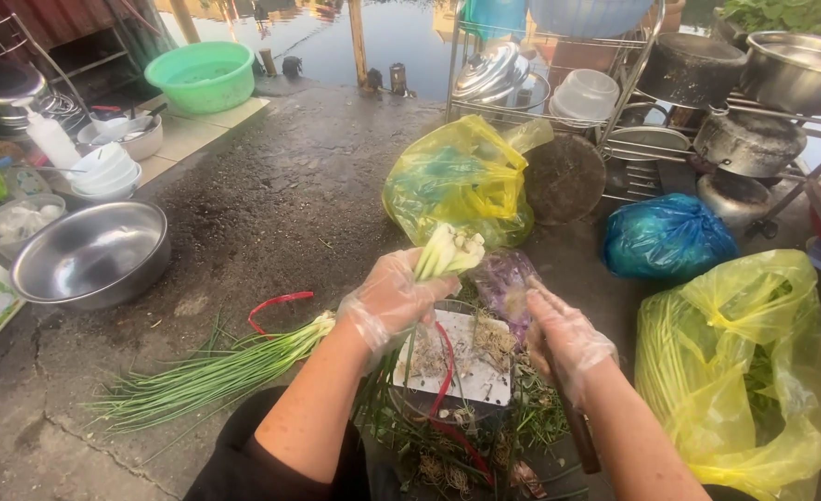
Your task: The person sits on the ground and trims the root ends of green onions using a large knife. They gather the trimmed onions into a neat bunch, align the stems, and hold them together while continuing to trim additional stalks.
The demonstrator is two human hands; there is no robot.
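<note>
My left hand (390, 299), in a thin clear plastic glove, grips a bunch of spring onions (447, 251) by the stalks, white ends pointing up and away. My right hand (564, 339), also gloved, is closed around the wooden handle of a knife (576, 429); its blade is hidden behind the hand. Both hands hover over a white cutting board (471, 360) littered with roots and trimmings. A second bunch of spring onions (214, 373) lies on the concrete ground to the left, beside a red rubber band (277, 302).
A steel bowl (91, 252) sits at the left, with white bowls (106, 173) and a green basin (202, 74) behind. Yellow plastic bags (461, 178) (740, 371) and a blue bag (666, 237) stand ahead and right. A metal rack (633, 102) holds pots. Water lies beyond.
</note>
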